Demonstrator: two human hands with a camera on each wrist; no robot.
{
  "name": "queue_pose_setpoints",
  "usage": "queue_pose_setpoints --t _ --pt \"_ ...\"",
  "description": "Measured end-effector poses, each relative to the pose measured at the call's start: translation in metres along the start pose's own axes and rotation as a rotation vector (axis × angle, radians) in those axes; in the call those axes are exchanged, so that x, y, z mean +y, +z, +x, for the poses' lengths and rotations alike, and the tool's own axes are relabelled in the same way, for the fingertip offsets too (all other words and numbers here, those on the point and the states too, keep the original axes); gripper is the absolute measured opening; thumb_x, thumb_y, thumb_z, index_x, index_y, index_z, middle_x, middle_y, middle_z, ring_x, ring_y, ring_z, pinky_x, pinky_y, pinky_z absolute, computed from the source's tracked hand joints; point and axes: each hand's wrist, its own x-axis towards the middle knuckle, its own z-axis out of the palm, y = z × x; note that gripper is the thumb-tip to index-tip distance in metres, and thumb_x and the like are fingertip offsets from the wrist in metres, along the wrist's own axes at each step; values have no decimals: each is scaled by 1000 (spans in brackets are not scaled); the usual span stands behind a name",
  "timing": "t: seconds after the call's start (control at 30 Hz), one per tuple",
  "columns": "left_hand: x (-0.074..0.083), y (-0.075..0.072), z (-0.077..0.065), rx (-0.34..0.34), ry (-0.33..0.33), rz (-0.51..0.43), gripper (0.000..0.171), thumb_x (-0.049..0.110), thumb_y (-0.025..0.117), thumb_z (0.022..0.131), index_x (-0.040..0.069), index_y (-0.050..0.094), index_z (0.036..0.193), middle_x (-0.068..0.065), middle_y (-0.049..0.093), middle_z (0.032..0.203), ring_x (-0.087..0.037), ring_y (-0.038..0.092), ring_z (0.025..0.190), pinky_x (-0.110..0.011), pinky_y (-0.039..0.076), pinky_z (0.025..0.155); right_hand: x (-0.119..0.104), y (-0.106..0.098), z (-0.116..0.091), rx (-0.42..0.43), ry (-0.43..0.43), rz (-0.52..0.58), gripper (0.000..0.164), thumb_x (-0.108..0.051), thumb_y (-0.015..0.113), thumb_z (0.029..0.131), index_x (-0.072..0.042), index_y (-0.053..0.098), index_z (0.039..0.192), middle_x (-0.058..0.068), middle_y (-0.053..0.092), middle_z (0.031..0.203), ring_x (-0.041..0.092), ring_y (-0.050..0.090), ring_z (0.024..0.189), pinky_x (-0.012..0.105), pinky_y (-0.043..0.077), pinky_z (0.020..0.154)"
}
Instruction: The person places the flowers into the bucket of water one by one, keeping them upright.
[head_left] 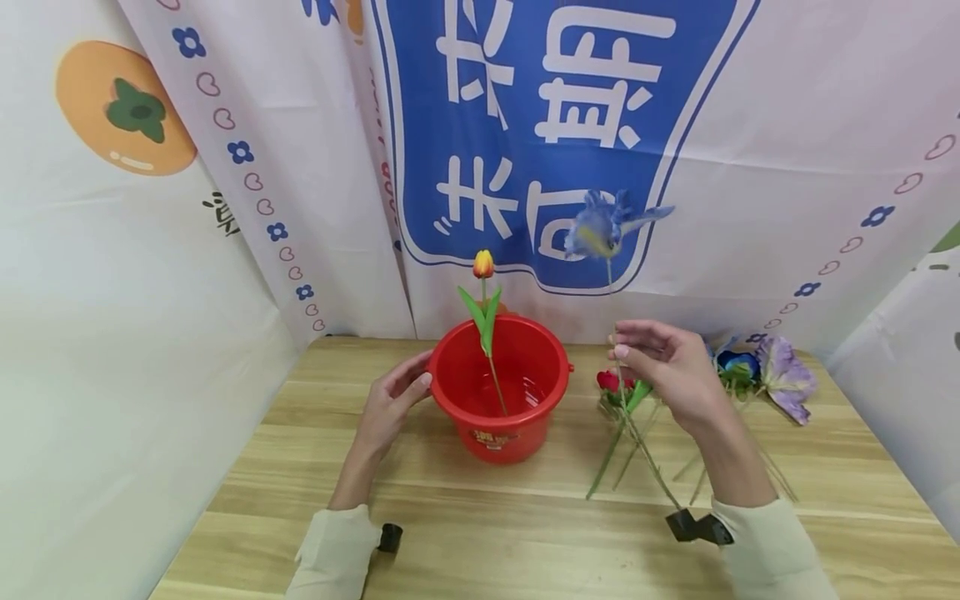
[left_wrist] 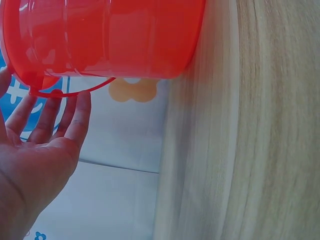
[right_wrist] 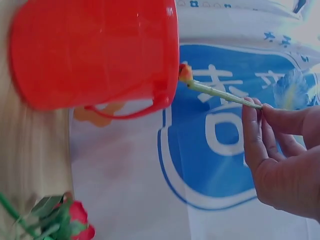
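Observation:
A red plastic bucket (head_left: 501, 433) stands upright on the table, and a red-and-yellow tulip (head_left: 483, 265) leans inside it. My left hand (head_left: 392, 404) is at the bucket's left side, touching its rim. In the left wrist view the fingers (left_wrist: 45, 120) extend, nearly straight, to the bucket's thin handle (left_wrist: 75, 93). To the right of the bucket, my right hand (head_left: 667, 367) pinches the stem of a blue artificial flower (head_left: 596, 227) between thumb and fingertips. Its bloom points up, above the bucket's height. The right wrist view shows the pinched stem (right_wrist: 220, 93) closely.
Several artificial flowers lie at the table's right: a red rose (head_left: 611, 381), a dark blue flower (head_left: 738, 364) and a pale purple flower (head_left: 786, 377), with their stems toward the front. A printed cloth (head_left: 750, 208) hangs behind the wooden table (head_left: 480, 533).

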Motion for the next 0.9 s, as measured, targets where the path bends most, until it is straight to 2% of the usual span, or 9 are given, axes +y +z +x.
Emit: queue_pose_setpoints --t 0.13,0.33,0.5,0.6,0.9 --pt "0 0 -1 3 1 -5 49 14 63 109 0 54 154 -26 58 153 -5 68 122 -23 62 99 -11 16 12 19 -23 14 41 -5 71 102 4 62 141 -10 77 108 9 79 96 29 67 87" --pt "0 0 -1 5 -6 -6 49 15 63 109 1 54 155 -25 58 153 -5 68 122 -23 62 99 -23 36 28 21 -53 26 40 -4 73 101 -2 64 140 4 75 113 12 80 96 31 68 86" --pt "1 0 -1 2 -12 2 49 16 64 109 2 54 155 -24 59 153 -5 67 122 -23 62 99 -34 52 39 -1 -88 33 41 -3 71 102 0 62 142 2 74 113 8 78 96 29 67 86" --pt "0 0 -1 1 -9 0 49 16 64 109 2 54 155 -24 58 154 -4 68 123 -23 62 99 -38 61 43 -15 -105 52 41 0 70 102 1 62 142 5 74 114 10 79 94 33 68 85" --pt "-1 -1 0 6 -6 2 49 16 64 109 2 54 155 -24 59 153 -4 68 123 -24 62 99 -45 85 59 -45 -114 79 39 -1 71 101 -4 66 140 22 73 123 23 80 97 40 68 89"
